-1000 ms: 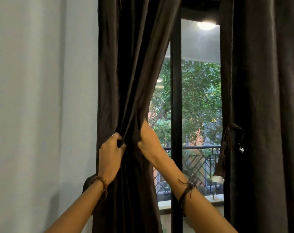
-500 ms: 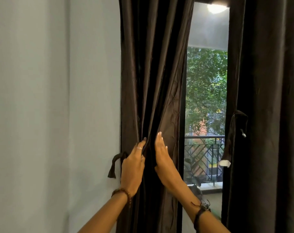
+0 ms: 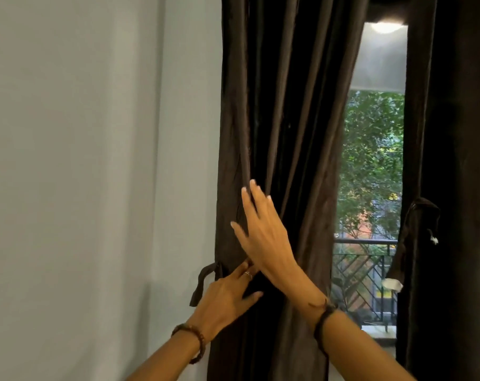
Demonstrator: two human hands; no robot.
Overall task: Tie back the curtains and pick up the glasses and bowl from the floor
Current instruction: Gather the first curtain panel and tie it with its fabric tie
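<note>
Two hands: both raised against the left curtain (image 3: 282, 111), forearms crossed, right over left.
Left curtain: dark brown fabric, gathered into vertical folds, hanging beside the pale wall (image 3: 82, 160).
Right hand (image 3: 263, 235): fingers straight and spread, laid flat against the gathered folds; grips nothing.
Left hand (image 3: 225, 295): below the right hand, fingers extended toward the curtain's left edge, partly hidden under the right wrist; nothing visibly gripped. A ring sits on one finger.
Tie-back strap (image 3: 203, 281): dark fabric strip hanging at the curtain's left edge against the wall, just beside the left hand's fingertips; contact cannot be determined.
Right curtain (image 3: 453, 160): same dark fabric, at the right of the window opening, with its own tie-back (image 3: 420, 215) looped at mid-height.
Window gap: trees and a balcony railing (image 3: 365, 259) visible between the two curtains.
Wrists: a beaded bracelet (image 3: 195, 339) on the left, a dark cord band (image 3: 322, 320) on the right.
Glasses and bowl: out of view.
</note>
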